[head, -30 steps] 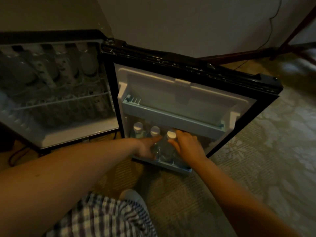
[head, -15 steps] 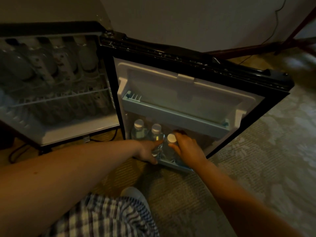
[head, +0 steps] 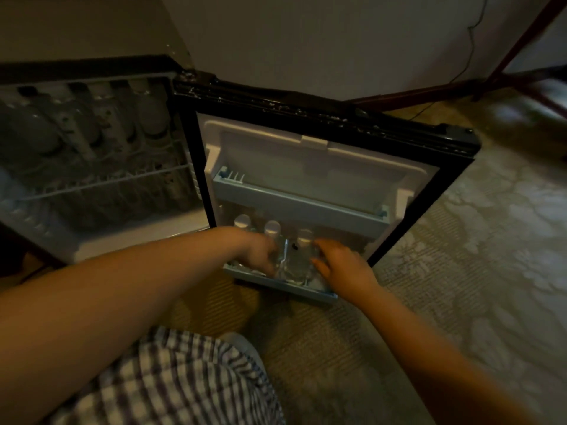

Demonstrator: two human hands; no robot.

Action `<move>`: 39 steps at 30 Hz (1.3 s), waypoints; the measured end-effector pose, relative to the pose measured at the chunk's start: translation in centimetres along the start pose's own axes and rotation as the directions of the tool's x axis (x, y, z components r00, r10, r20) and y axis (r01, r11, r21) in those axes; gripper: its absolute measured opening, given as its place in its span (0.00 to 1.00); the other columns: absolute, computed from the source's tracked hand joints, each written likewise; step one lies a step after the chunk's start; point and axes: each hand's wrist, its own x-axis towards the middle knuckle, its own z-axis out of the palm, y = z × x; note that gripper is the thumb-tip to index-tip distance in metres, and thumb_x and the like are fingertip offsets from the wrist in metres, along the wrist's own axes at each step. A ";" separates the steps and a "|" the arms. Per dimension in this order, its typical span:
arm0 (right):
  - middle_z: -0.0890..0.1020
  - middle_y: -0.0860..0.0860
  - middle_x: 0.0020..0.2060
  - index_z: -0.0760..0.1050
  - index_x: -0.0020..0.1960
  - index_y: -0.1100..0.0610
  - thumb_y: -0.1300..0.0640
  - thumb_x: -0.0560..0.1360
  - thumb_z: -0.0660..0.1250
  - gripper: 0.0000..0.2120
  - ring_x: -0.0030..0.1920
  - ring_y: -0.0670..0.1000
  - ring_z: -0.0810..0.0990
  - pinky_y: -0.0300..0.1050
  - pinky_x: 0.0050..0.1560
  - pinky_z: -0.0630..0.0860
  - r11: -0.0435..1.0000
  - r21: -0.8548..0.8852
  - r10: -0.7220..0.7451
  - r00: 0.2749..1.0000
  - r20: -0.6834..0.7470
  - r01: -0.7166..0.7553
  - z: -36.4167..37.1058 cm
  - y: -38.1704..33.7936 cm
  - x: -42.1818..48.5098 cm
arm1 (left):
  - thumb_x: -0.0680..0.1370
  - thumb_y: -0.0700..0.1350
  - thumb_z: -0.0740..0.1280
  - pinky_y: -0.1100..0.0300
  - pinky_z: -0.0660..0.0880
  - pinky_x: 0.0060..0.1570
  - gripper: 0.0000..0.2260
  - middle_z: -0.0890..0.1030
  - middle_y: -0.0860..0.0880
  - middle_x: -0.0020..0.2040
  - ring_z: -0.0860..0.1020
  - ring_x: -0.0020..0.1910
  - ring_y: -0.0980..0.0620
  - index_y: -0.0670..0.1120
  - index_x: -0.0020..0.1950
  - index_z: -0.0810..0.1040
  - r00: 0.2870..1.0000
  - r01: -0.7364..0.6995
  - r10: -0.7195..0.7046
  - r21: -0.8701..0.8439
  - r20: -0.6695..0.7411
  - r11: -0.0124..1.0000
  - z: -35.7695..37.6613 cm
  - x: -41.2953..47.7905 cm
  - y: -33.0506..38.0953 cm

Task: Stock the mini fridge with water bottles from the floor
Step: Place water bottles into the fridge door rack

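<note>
The mini fridge [head: 190, 96] stands open with its door [head: 322, 157] swung toward me. Three clear water bottles with white caps stand in the door's lower shelf [head: 276, 286]: the left one [head: 242, 221], the middle one [head: 272, 227] and the right one [head: 296, 262]. My left hand [head: 260, 253] curls against the right bottle's left side, in front of the middle bottle. My right hand [head: 340, 265] grips that bottle from the right, fingers behind it and thumb in front. Several more bottles [head: 147, 118] lie in the fridge's upper compartment.
The door's upper shelf [head: 291, 204] holds nothing. A wire rack [head: 107, 183] crosses the fridge interior. Patterned carpet [head: 475, 256] spreads to the right. Dark red furniture legs [head: 521, 41] and a cable [head: 472, 41] are at the back right. My plaid-clad knee [head: 168, 378] and shoe [head: 242, 342] are below.
The right bottle has sunk lower into the door shelf between my hands. My left hand moved in closer against it, and my right hand slid down its side.
</note>
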 end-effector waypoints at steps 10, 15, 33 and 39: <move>0.80 0.49 0.52 0.72 0.63 0.50 0.51 0.78 0.60 0.14 0.51 0.48 0.79 0.48 0.54 0.78 0.999 0.038 -0.029 0.999 -0.044 0.030 -7.1 3.5 -11.5 | 0.77 0.54 0.62 0.56 0.68 0.61 0.26 0.71 0.46 0.67 0.72 0.64 0.47 0.43 0.71 0.64 0.960 -0.224 0.221 0.001 -0.171 0.974 -3.8 -6.2 10.4; 0.80 0.47 0.50 0.74 0.62 0.50 0.53 0.78 0.60 0.13 0.46 0.43 0.77 0.39 0.51 0.76 0.995 0.097 0.046 0.986 -0.157 -0.031 -9.5 8.6 -19.2 | 0.78 0.54 0.62 0.55 0.69 0.63 0.25 0.72 0.47 0.67 0.72 0.64 0.48 0.45 0.71 0.64 0.939 -0.322 0.326 0.053 -0.108 0.945 -0.9 -8.5 19.6; 0.74 0.56 0.63 0.69 0.67 0.59 0.56 0.76 0.64 0.20 0.61 0.56 0.75 0.46 0.60 0.70 0.657 0.407 0.695 0.719 -0.001 -0.635 3.6 23.7 -34.6 | 0.78 0.46 0.63 0.58 0.73 0.51 0.10 0.78 0.42 0.52 0.75 0.50 0.49 0.41 0.54 0.76 0.943 -0.329 0.314 -0.444 -0.110 0.833 19.7 -1.6 31.6; 0.69 0.61 0.66 0.55 0.75 0.54 0.54 0.78 0.59 0.27 0.62 0.61 0.73 0.54 0.61 0.73 0.548 0.332 0.804 0.593 0.046 -0.768 8.8 25.4 -33.6 | 0.78 0.43 0.64 0.64 0.66 0.39 0.07 0.75 0.45 0.45 0.73 0.47 0.51 0.40 0.50 0.76 0.976 -0.207 0.215 -0.478 -0.039 0.853 24.5 -0.1 29.8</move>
